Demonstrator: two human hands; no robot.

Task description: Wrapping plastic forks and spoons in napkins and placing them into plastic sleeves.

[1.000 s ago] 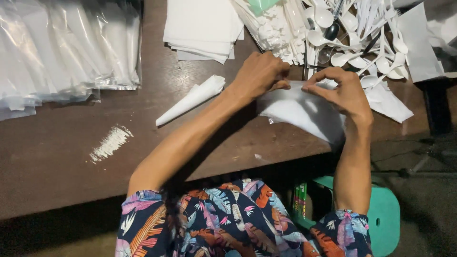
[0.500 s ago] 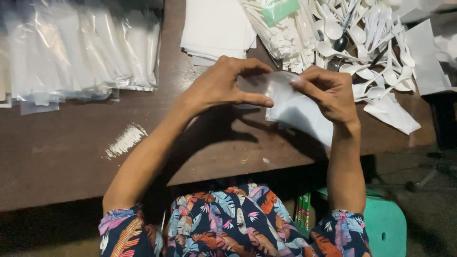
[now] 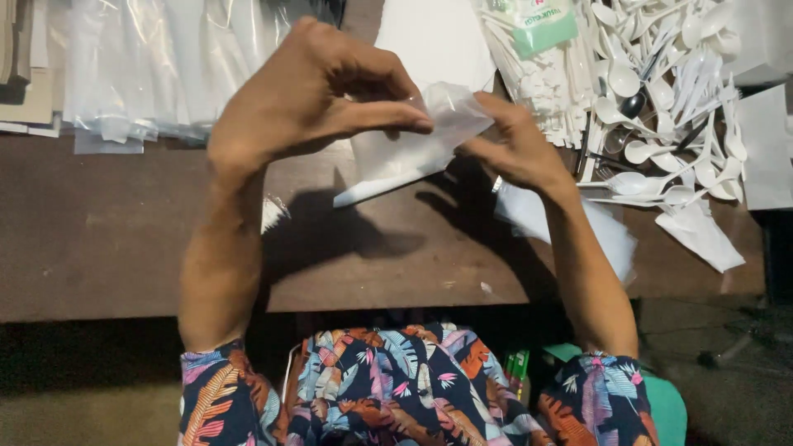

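Left hand (image 3: 306, 107) and right hand (image 3: 516, 144) raised above the brown wooden table (image 3: 124, 239), fingers of both pinched on a small clear plastic sleeve holding white paper (image 3: 413, 149), heap of white plastic spoons (image 3: 669, 99) to the right.

White plastic spoons (image 3: 661, 107), stacked clear bags (image 3: 140, 66), brown table (image 3: 107, 239), teal stool (image 3: 665, 405).

Dim, warm light falls from above, casting soft dark shadows of the hands (image 3: 413, 124) onto the brown table (image 3: 107, 239). White spoons (image 3: 661, 91) and clear bags (image 3: 149, 66) glare slightly. Edges darken, and detail is mildly soft throughout.
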